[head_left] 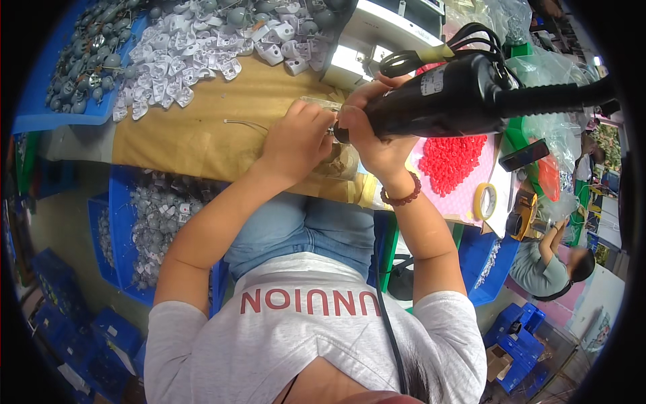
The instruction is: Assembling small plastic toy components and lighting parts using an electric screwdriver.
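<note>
My right hand [383,151], with a beaded bracelet at its wrist, is wrapped round the front end of a black electric screwdriver [431,97]. The tool lies slantwise across the view, its thick ribbed cord running off to the right. Just left of its tip, my left hand [296,140] is closed, thumb and fingers pinched together over the bench edge. Whatever sits between those fingers is mostly hidden. A thin wire [245,124] lies on the brown bench cover [202,138] beside my left hand.
White plastic parts [182,54] are heaped at the back, beside a blue bin [40,111] of grey round pieces. Small red parts [451,161] lie on a pink sheet near a tape roll [484,201]. More blue bins [124,249] stand below. A co-worker [548,268] sits at far right.
</note>
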`<act>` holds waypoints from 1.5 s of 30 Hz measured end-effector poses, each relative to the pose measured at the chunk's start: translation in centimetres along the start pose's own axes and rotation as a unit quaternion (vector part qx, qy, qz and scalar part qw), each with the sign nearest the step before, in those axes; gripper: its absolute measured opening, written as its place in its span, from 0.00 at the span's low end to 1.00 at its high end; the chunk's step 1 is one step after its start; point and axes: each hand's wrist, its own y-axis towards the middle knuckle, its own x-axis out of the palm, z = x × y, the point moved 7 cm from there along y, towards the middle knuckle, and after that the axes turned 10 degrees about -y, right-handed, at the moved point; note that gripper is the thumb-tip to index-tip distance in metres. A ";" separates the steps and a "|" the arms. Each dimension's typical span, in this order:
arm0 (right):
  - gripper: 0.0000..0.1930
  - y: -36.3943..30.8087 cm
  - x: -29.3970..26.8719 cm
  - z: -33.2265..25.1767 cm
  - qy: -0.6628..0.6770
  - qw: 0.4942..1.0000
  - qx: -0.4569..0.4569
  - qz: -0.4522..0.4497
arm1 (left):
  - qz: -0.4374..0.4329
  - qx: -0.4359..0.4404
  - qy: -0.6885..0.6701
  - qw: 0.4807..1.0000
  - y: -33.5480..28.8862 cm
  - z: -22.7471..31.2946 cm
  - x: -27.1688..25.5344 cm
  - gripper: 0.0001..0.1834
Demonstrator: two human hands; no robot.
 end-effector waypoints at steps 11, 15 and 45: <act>0.11 -0.2 -8.8 4.9 0.083 0.925 0.282 0.241 | -0.015 -0.032 -0.013 0.999 -0.2 0.0 -0.3 0.20; 0.15 -3.2 -11.1 7.7 -0.082 0.931 0.286 0.214 | -0.005 -0.006 -0.017 1.000 -0.1 0.2 -0.6 0.20; 0.08 -5.2 -8.8 6.8 0.009 0.956 0.292 0.004 | 0.091 -0.201 0.070 0.973 -19.2 -6.7 -15.7 0.22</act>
